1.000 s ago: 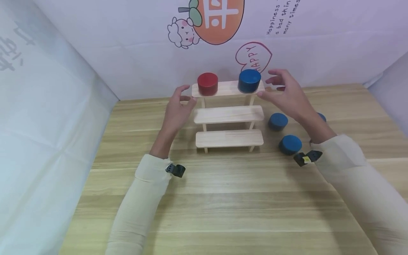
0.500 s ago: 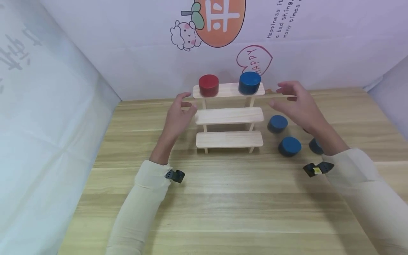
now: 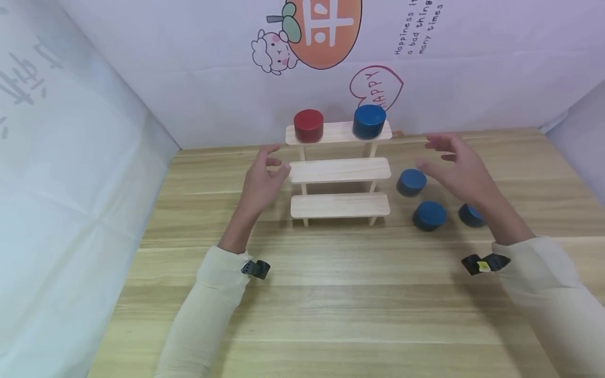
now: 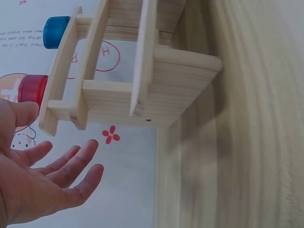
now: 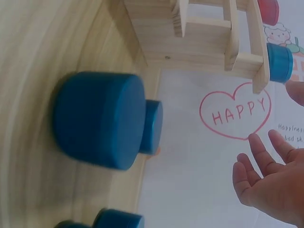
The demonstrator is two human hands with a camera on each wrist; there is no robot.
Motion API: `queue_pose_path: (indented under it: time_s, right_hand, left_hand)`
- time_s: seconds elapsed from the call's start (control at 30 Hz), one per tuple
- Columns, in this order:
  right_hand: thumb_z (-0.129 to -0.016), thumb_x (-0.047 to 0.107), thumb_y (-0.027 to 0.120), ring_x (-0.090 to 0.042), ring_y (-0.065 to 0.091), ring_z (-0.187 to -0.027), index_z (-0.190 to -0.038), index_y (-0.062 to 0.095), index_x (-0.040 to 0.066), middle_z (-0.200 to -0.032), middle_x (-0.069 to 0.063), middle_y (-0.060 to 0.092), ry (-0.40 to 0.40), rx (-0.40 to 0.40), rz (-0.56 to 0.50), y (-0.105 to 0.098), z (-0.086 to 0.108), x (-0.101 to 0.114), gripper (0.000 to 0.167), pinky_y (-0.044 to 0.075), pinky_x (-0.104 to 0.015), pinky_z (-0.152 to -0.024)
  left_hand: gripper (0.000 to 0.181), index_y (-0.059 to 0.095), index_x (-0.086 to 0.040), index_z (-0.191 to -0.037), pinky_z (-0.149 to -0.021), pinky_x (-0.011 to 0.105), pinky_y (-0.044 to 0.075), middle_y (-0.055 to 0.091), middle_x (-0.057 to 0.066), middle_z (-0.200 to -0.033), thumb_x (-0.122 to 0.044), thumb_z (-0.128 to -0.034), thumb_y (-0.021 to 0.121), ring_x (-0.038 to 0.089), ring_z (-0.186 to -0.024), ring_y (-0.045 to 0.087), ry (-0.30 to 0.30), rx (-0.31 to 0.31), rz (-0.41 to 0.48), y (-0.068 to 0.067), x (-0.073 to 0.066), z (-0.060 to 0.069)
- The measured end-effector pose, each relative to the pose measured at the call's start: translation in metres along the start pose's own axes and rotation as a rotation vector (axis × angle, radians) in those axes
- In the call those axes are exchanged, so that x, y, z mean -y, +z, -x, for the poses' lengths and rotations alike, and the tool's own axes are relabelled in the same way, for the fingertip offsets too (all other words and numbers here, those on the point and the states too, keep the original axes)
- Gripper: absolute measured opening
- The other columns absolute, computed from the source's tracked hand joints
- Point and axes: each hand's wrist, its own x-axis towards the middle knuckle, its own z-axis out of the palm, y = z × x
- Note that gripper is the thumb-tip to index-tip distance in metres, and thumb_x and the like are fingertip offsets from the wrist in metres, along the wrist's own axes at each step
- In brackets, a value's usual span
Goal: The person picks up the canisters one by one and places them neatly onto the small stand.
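A three-tier wooden shelf (image 3: 340, 206) stands on the table, with a red cylinder (image 3: 309, 126) at the left of its top tier and a blue cylinder (image 3: 369, 122) at the right. My left hand (image 3: 262, 181), fingers loosely bent and empty, is just left of the shelf; in the left wrist view the hand (image 4: 42, 175) appears beside the shelf's end (image 4: 109, 102). To the right of the shelf, my empty right hand (image 3: 465, 170) hovers with fingers spread, above and behind several blue cylinders (image 3: 429, 216) on the table.
Blue cylinders (image 3: 411, 182) lie right of the shelf, one of them (image 3: 471, 215) partly under the right forearm. A white printed cloth (image 3: 212, 100) hangs behind the table (image 3: 302, 315), and another white cloth (image 3: 71, 184) is along the left side.
My right hand has moved right and toward the front, away from the blue cylinder on the top tier. My left hand has shifted slightly down beside the shelf. The cylinders keep their places.
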Motion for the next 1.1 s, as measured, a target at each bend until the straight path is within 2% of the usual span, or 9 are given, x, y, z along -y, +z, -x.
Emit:
queue_pose_path:
  time_s: [0.13,0.3,0.4,0.53,0.73,0.8,0.9,0.97,1.1]
  right_hand:
    - [-0.098,0.035,0.065,-0.038,0.038,-0.134,-0.152,0.037,0.007,-0.145,-0.02,0.046,-0.039,-0.012,0.006,-0.003,0.006,-0.01,0.067,0.028,-0.056,-0.111]
    - [-0.098,0.03,0.066,-0.039,0.04,-0.131,-0.148,0.04,0.003,-0.142,-0.022,0.048,-0.066,-0.008,0.027,-0.007,0.016,-0.022,0.063,0.032,-0.039,-0.108]
    - [-0.097,0.027,0.067,-0.041,0.039,-0.131,-0.147,0.04,0.001,-0.142,-0.023,0.048,-0.056,0.017,0.049,-0.009,0.024,-0.029,0.063,0.031,-0.043,-0.109]
    - [-0.097,0.025,0.068,-0.047,0.038,-0.132,-0.146,0.04,0.0,-0.142,-0.025,0.046,-0.035,0.048,0.063,-0.013,0.034,-0.041,0.062,0.028,-0.061,-0.107]
    - [-0.097,0.032,0.068,-0.052,0.039,-0.13,-0.149,0.038,0.003,-0.146,-0.023,0.043,0.014,0.059,0.077,-0.022,0.046,-0.055,0.066,0.033,-0.067,-0.096]
    - [-0.097,0.031,0.068,-0.051,0.039,-0.131,-0.149,0.037,0.004,-0.147,-0.023,0.042,0.019,0.057,0.076,-0.025,0.049,-0.057,0.067,0.034,-0.063,-0.1]
    - [-0.097,0.027,0.068,-0.047,0.039,-0.13,-0.148,0.038,0.003,-0.145,-0.023,0.042,-0.004,0.043,0.076,-0.028,0.053,-0.061,0.064,0.035,-0.036,-0.107]
    - [-0.097,0.023,0.068,-0.043,0.039,-0.13,-0.148,0.039,0.001,-0.144,-0.024,0.043,-0.028,0.034,0.077,-0.03,0.055,-0.066,0.062,0.03,-0.017,-0.102]
    - [-0.097,0.018,0.068,-0.033,0.039,-0.131,-0.147,0.04,0.0,-0.141,-0.024,0.045,-0.068,0.017,0.064,-0.032,0.058,-0.072,0.061,0.026,-0.004,-0.094]
  left_hand:
    - [0.054,0.042,-0.018,-0.15,-0.084,0.045,0.053,0.056,0.015,-0.132,-0.025,-0.0986,0.06,0.027,-0.111,0.06,-0.006,0.016,-0.021,0.0,0.004,0.003]
    - [0.053,0.044,-0.018,-0.149,-0.082,0.045,0.053,0.057,0.014,-0.13,-0.025,-0.099,0.059,0.027,-0.108,0.062,0.016,0.033,-0.038,0.002,0.009,0.005]
    - [0.053,0.044,-0.019,-0.15,-0.081,0.045,0.053,0.057,0.014,-0.13,-0.024,-0.0994,0.059,0.028,-0.108,0.061,0.017,0.045,-0.048,0.004,0.011,0.006]
    - [0.052,0.044,-0.022,-0.15,-0.081,0.045,0.053,0.056,0.012,-0.13,-0.025,-0.0997,0.059,0.028,-0.109,0.061,0.008,0.059,-0.063,0.004,0.014,0.005]
    - [0.052,0.045,-0.024,-0.15,-0.079,0.045,0.054,0.055,0.014,-0.133,-0.026,-0.0997,0.057,0.029,-0.108,0.061,0.029,0.088,-0.063,0.005,0.019,0.004]
    - [0.052,0.045,-0.025,-0.15,-0.078,0.045,0.054,0.055,0.014,-0.134,-0.026,-0.0998,0.057,0.029,-0.108,0.061,0.027,0.097,-0.062,0.006,0.019,0.003]
    - [0.053,0.044,-0.025,-0.151,-0.077,0.045,0.054,0.054,0.014,-0.134,-0.026,-0.0999,0.057,0.029,-0.108,0.061,0.026,0.107,-0.064,0.007,0.019,0.004]
    - [0.053,0.043,-0.025,-0.152,-0.077,0.044,0.054,0.054,0.015,-0.134,-0.026,-0.1001,0.057,0.029,-0.108,0.061,0.024,0.113,-0.067,0.008,0.018,0.004]
    - [0.053,0.042,-0.025,-0.152,-0.077,0.044,0.054,0.054,0.014,-0.134,-0.026,-0.1003,0.057,0.029,-0.109,0.061,0.015,0.117,-0.077,0.008,0.018,0.003]
